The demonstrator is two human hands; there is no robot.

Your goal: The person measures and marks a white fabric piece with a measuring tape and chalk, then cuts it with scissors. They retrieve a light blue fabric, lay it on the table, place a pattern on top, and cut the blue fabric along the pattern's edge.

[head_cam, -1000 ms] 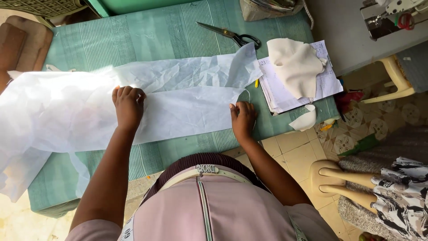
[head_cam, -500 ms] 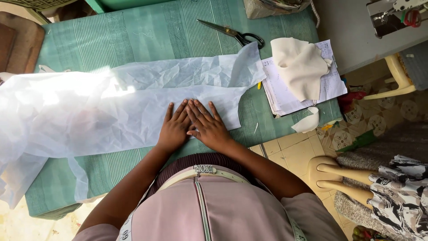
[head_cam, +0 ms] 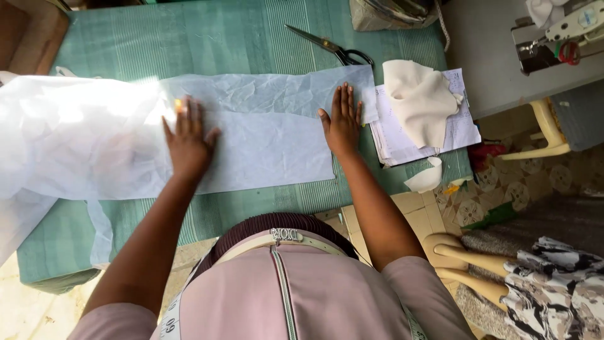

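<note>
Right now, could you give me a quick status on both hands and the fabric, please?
Left hand flat on sheer white fabric, fingers spread. Right hand flat at the fabric's right end. Scissors and paper stack lie apart from both hands.

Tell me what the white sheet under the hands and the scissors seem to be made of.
White sheet: probably thin fabric or tissue-like interfacing, matte, crinkled and faintly see-through. Scissors: metal blades with a dull shine; the dark handles look like plastic.

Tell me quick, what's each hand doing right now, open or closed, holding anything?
Left hand: open, flat on the white fabric, holding nothing.
Right hand: open, flat on the fabric's right end, holding nothing.
</note>
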